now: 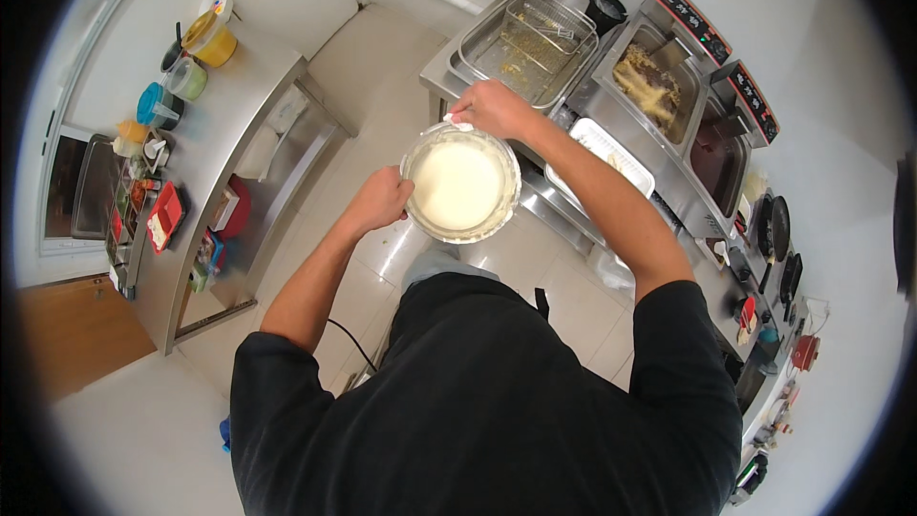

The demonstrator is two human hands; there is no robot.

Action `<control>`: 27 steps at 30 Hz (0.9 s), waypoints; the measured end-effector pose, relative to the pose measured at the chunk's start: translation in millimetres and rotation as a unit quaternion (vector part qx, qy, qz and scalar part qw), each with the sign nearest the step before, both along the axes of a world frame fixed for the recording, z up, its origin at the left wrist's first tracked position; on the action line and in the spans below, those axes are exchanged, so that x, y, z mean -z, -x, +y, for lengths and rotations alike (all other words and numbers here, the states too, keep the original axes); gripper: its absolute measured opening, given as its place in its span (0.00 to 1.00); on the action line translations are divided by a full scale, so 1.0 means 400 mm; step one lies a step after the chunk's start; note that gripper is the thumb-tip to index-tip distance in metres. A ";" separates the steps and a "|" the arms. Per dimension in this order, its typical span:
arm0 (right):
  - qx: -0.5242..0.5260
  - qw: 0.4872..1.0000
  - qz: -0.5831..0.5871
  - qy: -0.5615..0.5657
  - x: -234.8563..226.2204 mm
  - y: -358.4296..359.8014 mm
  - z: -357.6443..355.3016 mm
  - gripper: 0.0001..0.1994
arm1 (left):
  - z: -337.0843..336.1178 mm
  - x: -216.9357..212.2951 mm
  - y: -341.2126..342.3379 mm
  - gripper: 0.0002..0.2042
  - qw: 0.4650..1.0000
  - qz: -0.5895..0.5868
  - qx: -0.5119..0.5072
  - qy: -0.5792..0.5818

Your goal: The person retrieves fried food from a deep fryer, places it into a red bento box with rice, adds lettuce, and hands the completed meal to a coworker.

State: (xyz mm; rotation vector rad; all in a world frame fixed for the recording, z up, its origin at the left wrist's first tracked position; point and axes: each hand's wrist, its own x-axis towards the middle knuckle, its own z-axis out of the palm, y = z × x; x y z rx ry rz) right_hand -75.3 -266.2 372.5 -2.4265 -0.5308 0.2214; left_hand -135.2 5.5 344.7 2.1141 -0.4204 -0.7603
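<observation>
A round bowl (517, 193) of smooth, pale cream batter (463, 182) is held out in front of me over the tiled floor. Its rim is smeared with the same cream-coloured stuff. My left hand (384, 199) is closed on the left side of the bowl, its fingers curled and partly hidden. At the far edge, my right hand (492, 110) has its fingers closed beside the rim. A small white bit (458, 123), perhaps cloth or paper, shows under these fingertips; I cannot make out exactly what it is.
At the far right stand a tray with a wire basket (544, 33) and a fryer (650, 86) with golden bits in its oil. A white tray (611, 158) lies under my right forearm. On the left, a steel counter (229, 124) bears tubs and a red tray (165, 217).
</observation>
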 end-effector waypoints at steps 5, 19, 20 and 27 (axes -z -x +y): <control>-0.007 0.997 -0.010 0.071 -0.097 -0.008 -0.058 0.12 | -0.064 -0.066 -0.009 0.14 0.999 0.006 -0.035 0.040; 0.242 0.967 0.084 -0.014 -0.061 0.148 -0.289 0.13 | -0.202 -0.049 -0.040 0.15 0.997 0.025 -0.027 0.070; 0.268 0.959 0.090 -0.034 -0.046 0.166 -0.293 0.13 | -0.207 -0.040 -0.038 0.15 0.996 0.038 -0.029 0.072; 0.432 0.872 0.152 -0.174 0.037 0.297 -0.305 0.13 | -0.232 -0.002 -0.055 0.15 0.994 0.036 -0.048 0.091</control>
